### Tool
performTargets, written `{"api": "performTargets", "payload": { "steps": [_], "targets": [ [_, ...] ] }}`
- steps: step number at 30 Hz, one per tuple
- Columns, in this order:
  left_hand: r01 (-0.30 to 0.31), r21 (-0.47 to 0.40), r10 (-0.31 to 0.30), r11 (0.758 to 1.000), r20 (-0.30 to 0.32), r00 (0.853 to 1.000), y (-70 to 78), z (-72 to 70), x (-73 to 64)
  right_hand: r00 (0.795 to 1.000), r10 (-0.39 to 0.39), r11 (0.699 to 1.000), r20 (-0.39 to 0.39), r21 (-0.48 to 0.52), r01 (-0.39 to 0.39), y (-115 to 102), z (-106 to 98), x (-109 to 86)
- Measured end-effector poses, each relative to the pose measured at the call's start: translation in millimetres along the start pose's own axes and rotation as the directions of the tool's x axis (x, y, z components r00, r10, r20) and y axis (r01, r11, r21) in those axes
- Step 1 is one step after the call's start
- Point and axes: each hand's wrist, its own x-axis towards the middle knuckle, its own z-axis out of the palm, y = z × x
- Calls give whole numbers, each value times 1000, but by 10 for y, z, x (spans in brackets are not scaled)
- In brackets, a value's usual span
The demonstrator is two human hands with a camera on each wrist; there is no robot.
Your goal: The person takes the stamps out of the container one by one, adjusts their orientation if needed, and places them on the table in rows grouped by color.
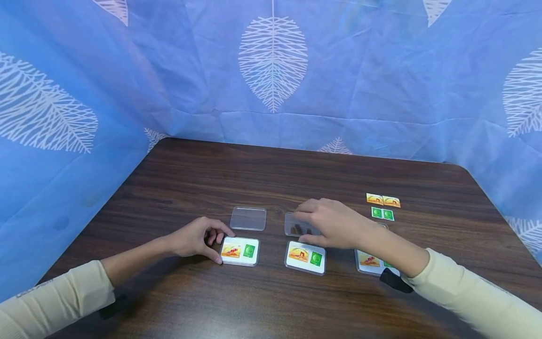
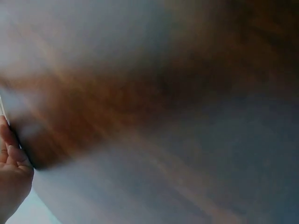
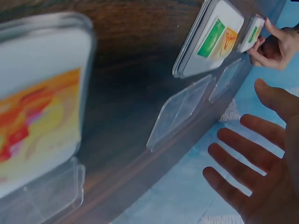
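Observation:
My left hand point(image 1: 199, 238) holds the left edge of a clear plastic case point(image 1: 257, 252), thumb at its near corner and forefinger at the far one. White backing with an orange stamp and a green stamp shows inside. Over the middle clear lid point(image 1: 292, 225), my right hand point(image 1: 334, 223) hovers; its fingers are spread and hold nothing in the right wrist view. A similar stamp case point(image 1: 306, 257) lies just in front. Part of a third case point(image 1: 368, 261) is hidden under my right forearm. The left wrist view is mostly blurred.
Another clear lid point(image 1: 248, 218) lies behind the left case. At the right, a pair of orange stamps point(image 1: 383, 200) sits above a pair of green stamps point(image 1: 382, 213). Blue cloth with white leaf prints point(image 1: 273, 66) hangs beyond the dark wooden table point(image 1: 262, 174).

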Motion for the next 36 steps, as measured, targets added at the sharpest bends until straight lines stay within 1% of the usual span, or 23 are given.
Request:
{"api": "performTargets", "payload": {
  "steps": [3, 5, 8, 11, 13, 18, 21, 25, 32, 36],
  "targets": [
    [-6, -8, 6, 1000, -17, 1000, -4, 9, -14, 1000, -29, 999, 7, 21, 29, -27, 28, 63],
    [-6, -12, 6, 1000, -28, 1000, -6, 11, -23, 999, -47, 997, 11, 57, 46, -50, 42, 115],
    [3, -17, -3, 1000, -39, 999, -2, 3, -33, 998, -68, 989, 19, 136, 65, -90, 44, 210],
    [11, -25, -12, 1000, -43, 999, 4, -2, -37, 996, -77, 973, 36, 222, 67, -131, 46, 307],
    [20, -27, -21, 999, -46, 999, 5, 4, -38, 996, -79, 963, 49, 261, 63, -147, 63, 361],
    [35, -47, -38, 998, -56, 998, 1, 49, -56, 993, -83, 950, 85, 308, 53, -154, 127, 459],
    [35, -68, -39, 997, -57, 998, -4, 64, -59, 991, -96, 943, 93, 328, 60, -153, 155, 502],
    [29, -70, -33, 997, -58, 998, -5, 67, -52, 991, -111, 928, 76, 365, 76, -154, 188, 556],
    [40, -73, -44, 997, -56, 997, 6, 72, -42, 993, -114, 890, 35, 447, 87, -174, 261, 659],
    [41, -69, -44, 997, -54, 998, 12, 69, -36, 994, -106, 886, 26, 456, 83, -213, 281, 713]
  ]
}}
